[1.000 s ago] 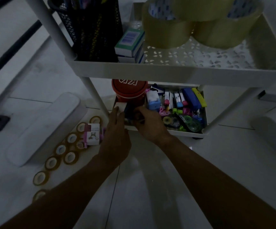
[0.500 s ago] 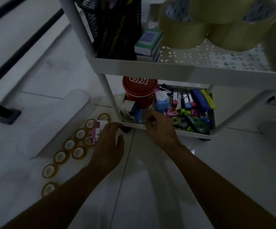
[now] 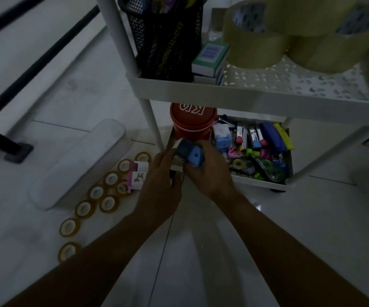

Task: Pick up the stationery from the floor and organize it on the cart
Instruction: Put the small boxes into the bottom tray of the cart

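Grips one blue sharpener (image 3: 190, 155) in the curled fingers of the right hand (image 3: 210, 176), just in front of the one red tub (image 3: 192, 122), over the near left corner of the cart's lower tray (image 3: 258, 182). Keeps the left hand (image 3: 159, 180) just beside it at the tray edge, fingers bent down, any hold there impossible to tell. Further out, shows nine small tape rolls (image 3: 108, 203) on the floor, one pink-and-white box (image 3: 138, 176) among them, one long white case (image 3: 79, 165) alongside; on the top shelf (image 3: 223, 94), one black mesh holder (image 3: 168, 41), two stacked boxes (image 3: 210, 56), three big tape rolls (image 3: 252, 47).
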The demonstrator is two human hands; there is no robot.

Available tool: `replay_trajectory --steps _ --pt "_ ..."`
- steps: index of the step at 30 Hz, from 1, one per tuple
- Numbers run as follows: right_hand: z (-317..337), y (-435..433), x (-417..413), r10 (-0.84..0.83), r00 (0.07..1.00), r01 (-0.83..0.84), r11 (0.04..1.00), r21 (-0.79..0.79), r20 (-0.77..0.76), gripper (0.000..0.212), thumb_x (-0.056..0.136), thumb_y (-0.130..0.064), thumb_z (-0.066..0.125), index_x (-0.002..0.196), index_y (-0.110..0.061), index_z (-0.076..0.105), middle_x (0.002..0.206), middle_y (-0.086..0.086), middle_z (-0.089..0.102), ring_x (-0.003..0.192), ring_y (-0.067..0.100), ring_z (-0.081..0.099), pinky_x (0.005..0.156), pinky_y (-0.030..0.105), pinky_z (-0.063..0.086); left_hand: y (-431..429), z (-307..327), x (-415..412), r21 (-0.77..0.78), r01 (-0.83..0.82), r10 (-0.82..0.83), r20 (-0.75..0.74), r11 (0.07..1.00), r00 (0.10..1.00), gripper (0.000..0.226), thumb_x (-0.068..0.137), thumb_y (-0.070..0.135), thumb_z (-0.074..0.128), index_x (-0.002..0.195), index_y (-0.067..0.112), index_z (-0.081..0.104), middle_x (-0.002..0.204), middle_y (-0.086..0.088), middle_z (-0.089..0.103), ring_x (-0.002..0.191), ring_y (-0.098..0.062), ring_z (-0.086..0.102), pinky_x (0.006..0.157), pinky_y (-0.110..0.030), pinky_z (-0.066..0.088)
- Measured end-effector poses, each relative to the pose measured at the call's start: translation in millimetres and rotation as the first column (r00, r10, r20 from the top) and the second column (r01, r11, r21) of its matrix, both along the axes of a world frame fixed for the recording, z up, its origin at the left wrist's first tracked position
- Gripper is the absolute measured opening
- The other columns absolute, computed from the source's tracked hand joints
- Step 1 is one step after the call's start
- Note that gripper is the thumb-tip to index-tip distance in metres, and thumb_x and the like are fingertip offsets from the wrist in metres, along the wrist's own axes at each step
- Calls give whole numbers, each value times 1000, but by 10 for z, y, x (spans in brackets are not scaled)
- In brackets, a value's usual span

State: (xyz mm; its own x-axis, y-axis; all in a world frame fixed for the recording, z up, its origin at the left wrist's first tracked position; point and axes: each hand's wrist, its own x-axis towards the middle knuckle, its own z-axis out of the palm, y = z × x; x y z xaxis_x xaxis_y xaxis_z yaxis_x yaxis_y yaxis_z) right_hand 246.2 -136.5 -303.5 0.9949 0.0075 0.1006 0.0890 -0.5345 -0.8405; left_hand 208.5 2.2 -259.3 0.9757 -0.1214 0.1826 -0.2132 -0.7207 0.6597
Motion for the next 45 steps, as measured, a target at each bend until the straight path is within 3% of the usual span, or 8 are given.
replay_trajectory --steps 7,11,15,21,24,30,33,45 --pt "187 -153 -27 8 975 9 997 -73 222 59 81 -49 68 127 -19 49 118 0 61 105 16 60 81 40 55 -125 5 110 -90 22 -18 42 996 999 65 84 3 63 143 5 34 135 -9 49 114 -9 50 85 2 39" --pt "263 -103 -17 -63 993 52 993 108 97 61 83 -60 60 132 -27 47 121 -5 62 105 10 63 85 33 57 -190 57 140 -170 186 -178 62 968 982 69 76 18 74 135 4 40 132 -6 48 120 -13 49 95 -25 50" --pt "331 -142 -5 22 996 -8 989 146 -92 52 86 -61 53 128 -30 51 114 -11 62 96 0 60 75 9 49 -186 65 210 -77 148 -144 55 986 988 63 71 19 80 123 2 49 127 -12 49 114 -18 52 94 -23 48" --pt "445 -345 112 179 912 -165 984 69 -368 44 92 -57 47 80 -20 68 73 -3 68 64 7 62 59 24 48 -228 71 283 0 62 -62 67 998 996 41 85 11 66 122 5 49 117 -4 55 104 -7 50 80 0 39" --pt "412 -366 163 85 947 -97 995 -24 -310 56 95 -53 46 57 -12 56 44 -6 48 37 1 45 47 17 37 -241 98 344 172 77 -93 90 982 992 39 85 5 65 123 2 54 125 -16 53 117 -25 51 97 -24 44" --pt "265 -253 115 100 976 -122 987 -106 -196 20 92 -40 60 95 -21 66 76 -14 62 64 -7 54 56 8 34 -225 64 314 372 91 -90 -21 924 996 46 82 -3 59 126 8 53 136 -14 39 123 -28 42 96 -29 43" --pt "264 -206 91 102 979 -108 994 -23 -174 31 92 -22 62 123 -16 60 111 2 68 95 11 62 74 13 42 -182 26 302 339 91 -75 -59 936 995 53 82 -3 59 133 6 46 138 -14 37 121 -27 44 93 -26 44" --pt "56 -193 86 54 988 -73 989 -130 -142 18 91 -10 56 107 -15 64 109 6 68 100 21 62 81 23 47 67 -46 -38 240 36 -20 -71 970 997 49 89 4 56 136 7 43 142 -11 41 128 -23 41 103 -22 30"
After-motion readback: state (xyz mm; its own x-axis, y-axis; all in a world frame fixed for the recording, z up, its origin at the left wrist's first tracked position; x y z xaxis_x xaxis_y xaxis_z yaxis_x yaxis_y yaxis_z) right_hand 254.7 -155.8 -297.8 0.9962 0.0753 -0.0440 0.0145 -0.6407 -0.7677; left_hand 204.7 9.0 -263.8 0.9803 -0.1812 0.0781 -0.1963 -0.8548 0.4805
